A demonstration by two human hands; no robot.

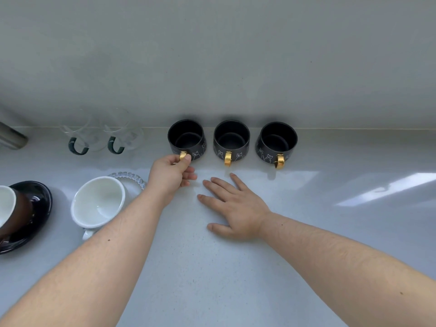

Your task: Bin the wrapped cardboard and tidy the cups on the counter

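Three black cups with gold handles and white cat drawings stand in a row against the back wall: a left cup (186, 135), a middle cup (231, 136) and a right cup (276, 139). My left hand (171, 174) pinches the gold handle of the left cup, which rests on the counter. My right hand (233, 206) lies flat on the white counter (236, 279) in front of the middle cup, fingers spread, holding nothing. No wrapped cardboard is in view.
Two clear glass mugs with dark green handles (77, 135) (120, 133) stand at the back left. A white cup (99, 201) leans on a beaded glass saucer (128, 179). At far left, a brown cup (14, 213) sits on a black saucer (37, 208). A metal cylinder (11, 138) lies at the left edge.
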